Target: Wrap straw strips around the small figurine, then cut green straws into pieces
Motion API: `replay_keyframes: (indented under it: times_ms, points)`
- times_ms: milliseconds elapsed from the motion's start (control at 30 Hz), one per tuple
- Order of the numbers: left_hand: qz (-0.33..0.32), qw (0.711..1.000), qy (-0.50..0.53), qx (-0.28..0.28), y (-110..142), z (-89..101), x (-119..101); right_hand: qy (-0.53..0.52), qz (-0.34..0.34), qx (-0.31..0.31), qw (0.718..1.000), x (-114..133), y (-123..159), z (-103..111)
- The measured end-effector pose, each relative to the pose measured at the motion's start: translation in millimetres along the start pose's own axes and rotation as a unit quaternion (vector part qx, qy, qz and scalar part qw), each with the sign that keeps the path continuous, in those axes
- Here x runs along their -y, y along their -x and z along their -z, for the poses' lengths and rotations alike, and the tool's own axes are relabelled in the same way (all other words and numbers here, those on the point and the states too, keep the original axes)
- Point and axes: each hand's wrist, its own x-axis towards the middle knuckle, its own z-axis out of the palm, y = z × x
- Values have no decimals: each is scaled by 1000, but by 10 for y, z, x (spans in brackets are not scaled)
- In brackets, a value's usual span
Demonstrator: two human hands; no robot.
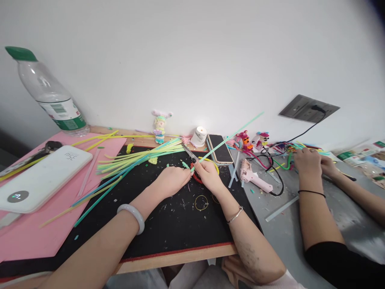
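Note:
My left hand (173,181) is closed in a pinch, its fingertips on the near end of a mint-green pipe cleaner (233,137). Against it, my right hand (209,176) closes on the same pipe cleaner, whose long straight end slants up to the right. Scissors (189,153) show their blades just behind my right hand; a red handle is partly covered by the fingers. I cannot tell whether the scissors are held or lie on the black mat (171,224). A bundle of green, yellow and blue pipe cleaners (135,160) lies behind my left hand.
A white power bank (45,176) and a bottle (57,96) stand left, on or near pink sheets (42,237). At the back are a small doll (159,129), a white cup (199,137) and a phone (221,148). A glue gun (255,178) lies right, near another person's hands (309,162).

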Motion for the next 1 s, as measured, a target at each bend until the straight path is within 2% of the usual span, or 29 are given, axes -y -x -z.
replay_keyframes:
  times_ms: [200,300,400,467,567,800,1000]
  points:
    - [5,999,32,-8,5,1,4,51,37,22,998,60,-7,43]
    - [29,988,149,-30,11,27,21,1,32,-3,999,41,-8,51]
    - [45,953,294,-58,13,50,32,-87,-1,-11,996,8,-10,44]
    - [51,937,336,-76,13,53,36,-130,-15,-1,991,-4,-10,27]
    - [50,942,320,-90,17,45,39,-169,-24,14,985,0,-3,-5]
    - [48,982,165,-84,31,59,36,-193,-45,6,980,21,7,-33]
    - [47,983,147,-97,21,59,45,-199,-48,4,979,6,7,-34]
